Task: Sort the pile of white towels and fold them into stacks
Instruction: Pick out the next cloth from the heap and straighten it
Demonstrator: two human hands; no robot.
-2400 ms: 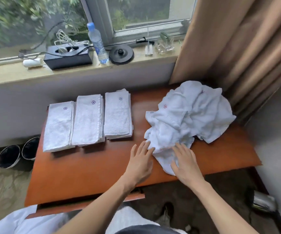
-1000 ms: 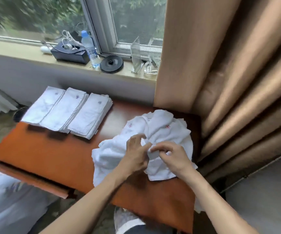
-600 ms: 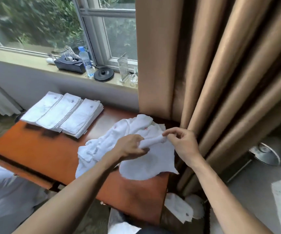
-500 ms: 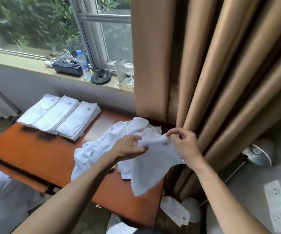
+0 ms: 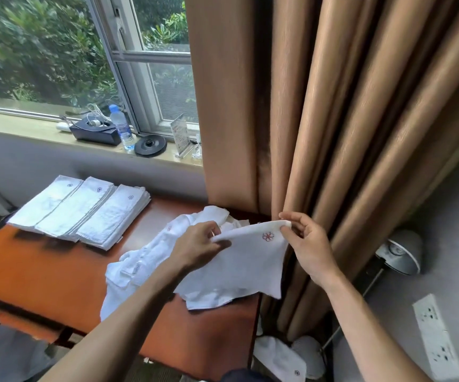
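Both hands hold one towel up by its top edge, clear of the pile.

The left hand (image 5: 198, 246) and right hand (image 5: 308, 244) each pinch the upper edge of a white towel (image 5: 244, 266) with a red emblem, stretching it above the loose pile (image 5: 142, 260) on the worktop (image 5: 43, 271). This looks like the opening-out step before folding. Next the towel probably needs laying flat, edges matched, then folding to join the three folded stacks (image 5: 82, 210) at the far left.
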